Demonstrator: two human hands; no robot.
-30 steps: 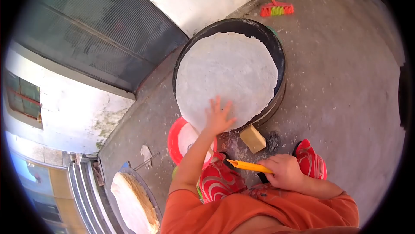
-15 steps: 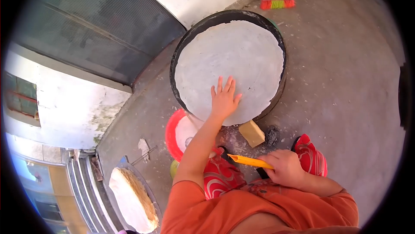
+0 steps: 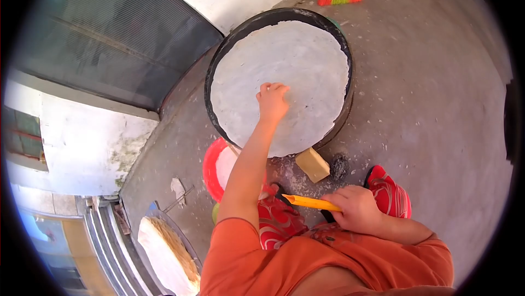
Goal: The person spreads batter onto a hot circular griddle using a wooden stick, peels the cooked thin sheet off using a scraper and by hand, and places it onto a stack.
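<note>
Round white sheet: The broad, thin, pale disc [image 3: 314, 71] lies flat on the wide round black pan [image 3: 284, 15]; its near edge covers part of the pan's near rim, while dark rim shows along the far side.
Left hand: Your bare left hand [image 3: 272, 102] is over the sheet, a little left of its middle. The fingers are bent inward at the knuckles; whether they pinch, press or merely hover cannot be told from above.
Right hand: Your right hand [image 3: 358, 207] is closed around a yellow-orange, slender tool with a slanted tip [image 3: 311, 203], held near your lap, apart from the pan.
Change: Half a second ago the left fingers are spread wide on the sheet; now they are curled, and the hand lies farther from the near edge. The right-hand grip is unaltered.
Meaning: The left hand's work appears to have shifted from flat-palmed contact to fingertip handling near the centre; the sheet itself seems to lie smooth and unfolded.
Near rim: A red round plastic basin [image 3: 212, 173] sits partly behind your left forearm; a tan rectangular block [image 3: 313, 164] stands beside a dark rounded lump [image 3: 339, 168] on the floor.
</note>
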